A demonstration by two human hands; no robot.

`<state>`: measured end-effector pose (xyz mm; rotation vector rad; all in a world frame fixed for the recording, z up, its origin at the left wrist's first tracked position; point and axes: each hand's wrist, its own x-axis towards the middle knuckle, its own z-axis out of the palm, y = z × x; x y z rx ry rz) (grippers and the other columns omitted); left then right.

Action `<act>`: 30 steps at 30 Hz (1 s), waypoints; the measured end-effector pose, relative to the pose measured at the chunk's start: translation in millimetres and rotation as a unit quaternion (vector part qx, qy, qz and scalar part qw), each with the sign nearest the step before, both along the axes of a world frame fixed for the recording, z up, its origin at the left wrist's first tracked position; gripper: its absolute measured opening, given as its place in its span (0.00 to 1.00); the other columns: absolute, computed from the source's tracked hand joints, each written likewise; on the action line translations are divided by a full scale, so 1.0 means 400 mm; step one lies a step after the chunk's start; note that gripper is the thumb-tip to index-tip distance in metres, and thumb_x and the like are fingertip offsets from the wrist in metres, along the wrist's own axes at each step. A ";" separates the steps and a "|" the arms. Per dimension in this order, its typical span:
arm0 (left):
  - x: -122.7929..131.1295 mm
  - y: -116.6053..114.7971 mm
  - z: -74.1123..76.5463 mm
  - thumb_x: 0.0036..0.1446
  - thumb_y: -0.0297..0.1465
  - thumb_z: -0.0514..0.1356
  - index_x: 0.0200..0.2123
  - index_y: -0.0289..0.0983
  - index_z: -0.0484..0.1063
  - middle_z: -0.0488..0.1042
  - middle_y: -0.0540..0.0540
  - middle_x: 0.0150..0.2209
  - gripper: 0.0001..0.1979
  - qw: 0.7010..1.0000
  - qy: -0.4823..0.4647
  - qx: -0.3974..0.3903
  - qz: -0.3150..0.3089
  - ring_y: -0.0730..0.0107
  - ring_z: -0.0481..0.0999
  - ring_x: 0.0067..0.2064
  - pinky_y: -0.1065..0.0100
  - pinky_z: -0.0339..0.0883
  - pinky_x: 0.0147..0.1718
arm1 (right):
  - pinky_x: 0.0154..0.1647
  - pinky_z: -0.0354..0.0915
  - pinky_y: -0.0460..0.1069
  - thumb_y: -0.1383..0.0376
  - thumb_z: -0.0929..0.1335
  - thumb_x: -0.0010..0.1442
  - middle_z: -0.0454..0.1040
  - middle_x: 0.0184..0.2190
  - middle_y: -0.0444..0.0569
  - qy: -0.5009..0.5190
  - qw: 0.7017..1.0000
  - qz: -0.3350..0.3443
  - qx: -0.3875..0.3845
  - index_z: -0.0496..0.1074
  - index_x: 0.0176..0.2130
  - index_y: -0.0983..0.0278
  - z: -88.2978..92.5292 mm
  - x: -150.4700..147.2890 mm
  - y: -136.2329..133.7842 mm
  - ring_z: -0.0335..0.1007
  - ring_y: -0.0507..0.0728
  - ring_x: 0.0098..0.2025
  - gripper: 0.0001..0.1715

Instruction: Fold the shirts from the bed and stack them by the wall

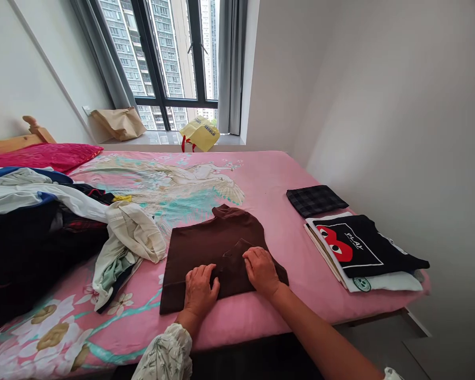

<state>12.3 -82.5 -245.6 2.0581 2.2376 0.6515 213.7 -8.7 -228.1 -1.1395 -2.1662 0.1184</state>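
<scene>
A brown turtleneck top (pixel 209 243) lies partly folded on the pink floral bedsheet (pixel 269 179), close to the near edge of the bed. My left hand (pixel 200 289) rests on its lower part with the fingers curled down onto the cloth. My right hand (pixel 261 270) presses on the folded sleeve just to the right, fingers bent and gripping the fabric's edge. Both hands touch the same garment, about a hand's width apart.
A heap of unfolded clothes (pixel 43 221) covers the bed's left side. To the right lie a stack of folded shirts (pixel 364 253) topped by a black one with a red heart, and a folded dark plaid piece (pixel 315 199). A yellow bag (pixel 200 133) and brown paper bag (pixel 119 122) sit on the windowsill.
</scene>
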 end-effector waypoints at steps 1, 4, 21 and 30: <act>0.001 0.003 0.004 0.55 0.33 0.53 0.47 0.41 0.70 0.73 0.44 0.43 0.16 1.000 -0.001 -0.004 0.001 0.60 0.69 0.46 0.59 0.53 0.49 | 0.49 0.59 0.55 0.70 0.61 0.58 0.71 0.39 0.51 -0.007 1.000 0.004 -0.003 0.69 0.38 0.62 -0.013 -0.002 -0.016 0.64 0.58 0.45 0.10; 0.016 0.026 0.029 0.56 0.39 0.53 0.42 0.42 0.72 0.74 0.45 0.41 0.14 0.999 -0.012 -0.035 0.026 0.59 0.70 0.45 0.57 0.53 0.48 | 0.56 0.56 0.59 0.71 0.62 0.57 0.70 0.45 0.53 -0.025 1.000 0.005 -0.002 0.69 0.44 0.63 -0.060 -0.003 -0.048 0.63 0.60 0.51 0.15; 0.005 0.036 0.020 0.60 0.36 0.50 0.45 0.40 0.71 0.72 0.43 0.49 0.15 0.998 -0.011 0.054 -0.007 0.60 0.68 0.52 0.58 0.53 0.56 | 0.59 0.51 0.60 0.70 0.59 0.59 0.71 0.48 0.53 0.017 0.995 -0.099 -0.001 0.67 0.49 0.63 -0.017 0.227 -0.117 0.61 0.59 0.55 0.18; -0.118 -0.133 -0.034 0.59 0.38 0.50 0.58 0.44 0.61 0.59 0.45 0.63 0.24 0.993 0.107 -0.007 -0.056 0.58 0.55 0.64 0.47 0.32 0.62 | 0.39 0.60 0.52 0.63 0.67 0.52 0.73 0.30 0.48 0.014 0.974 -0.178 -0.140 0.72 0.29 0.60 -0.057 0.273 -0.087 0.66 0.58 0.36 0.04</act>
